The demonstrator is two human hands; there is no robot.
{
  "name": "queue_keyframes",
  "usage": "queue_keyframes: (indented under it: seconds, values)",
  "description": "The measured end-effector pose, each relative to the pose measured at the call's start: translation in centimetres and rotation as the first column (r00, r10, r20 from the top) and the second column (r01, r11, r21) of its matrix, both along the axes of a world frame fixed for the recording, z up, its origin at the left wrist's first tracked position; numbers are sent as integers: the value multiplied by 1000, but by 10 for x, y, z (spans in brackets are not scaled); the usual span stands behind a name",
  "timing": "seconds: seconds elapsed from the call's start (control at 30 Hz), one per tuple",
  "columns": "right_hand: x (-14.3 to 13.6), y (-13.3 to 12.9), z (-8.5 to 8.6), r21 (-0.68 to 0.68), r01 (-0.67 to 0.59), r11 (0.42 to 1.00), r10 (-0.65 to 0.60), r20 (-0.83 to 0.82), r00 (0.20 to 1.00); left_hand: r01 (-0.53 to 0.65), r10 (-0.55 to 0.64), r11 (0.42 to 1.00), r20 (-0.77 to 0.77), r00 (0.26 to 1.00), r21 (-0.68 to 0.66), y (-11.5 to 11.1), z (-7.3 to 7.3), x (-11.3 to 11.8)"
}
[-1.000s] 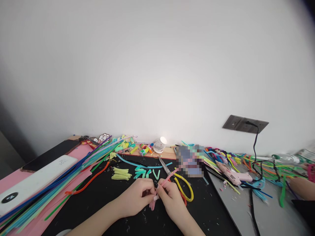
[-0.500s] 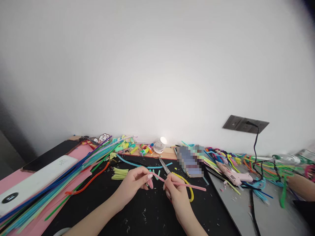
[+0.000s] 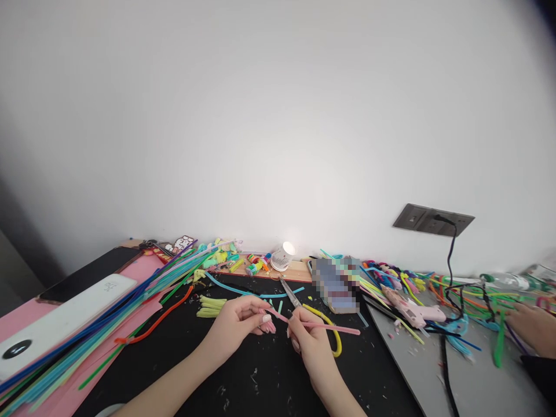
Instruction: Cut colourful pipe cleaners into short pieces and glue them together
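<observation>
Beneath the fingers spreads the black tabletop (image 3: 174,370). Above it, the left hand (image 3: 238,321) and right hand (image 3: 311,341) face each other, fingers of both pinching the pink stem (image 3: 336,329), which spans between them and juts past the right ones. Farther off from the fingers stands a cup (image 3: 282,259); just beyond the left ones lie yellow pieces (image 3: 210,307).

A long white device (image 3: 69,321) with a round black spot lies at the left on a pink sheet (image 3: 145,267), beside a dark flat tablet (image 3: 93,272). A paper cup (image 3: 281,258) sits by the pale wall (image 3: 278,127). On the right, a pink glue gun (image 3: 410,310) rests on a grey surface (image 3: 482,376); a black cord (image 3: 450,263) hangs from the wall socket (image 3: 410,216). Farther right, a clear bottle (image 3: 508,281) lies sideways.
</observation>
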State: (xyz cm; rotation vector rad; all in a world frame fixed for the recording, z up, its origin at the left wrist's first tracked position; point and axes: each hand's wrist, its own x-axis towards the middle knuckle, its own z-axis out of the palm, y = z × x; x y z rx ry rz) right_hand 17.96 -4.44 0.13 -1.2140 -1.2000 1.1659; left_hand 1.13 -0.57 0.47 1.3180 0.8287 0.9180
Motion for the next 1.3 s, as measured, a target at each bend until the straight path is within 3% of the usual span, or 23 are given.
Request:
queue_keyframes:
  seconds: [0.3,0.57,0.73,0.9,1.13,1.3]
  values:
    - [-1,-1,1,50,-27,998,24,60,998,-88,91,994,34,995,-70,3,-3,1]
    - [1,0,0,68,0,998,-3,43,999,-79,79,995,-5,997,-56,1,3,1]
    - [1,0,1,107,54,993,-57,20,998,-76,100,977,113,989,-198,-1,5,1]
    - [-4,-2,3,106,-13,994,13,2,1000,-74,154,938,215,964,-339,-2,3,2]
    - [-7,-3,3,85,-101,991,99,34,995,66,123,895,387,914,-440,2,-7,1]
    - [-8,-4,-1,83,-155,985,139,172,975,103,84,880,364,928,-464,-1,-4,2]
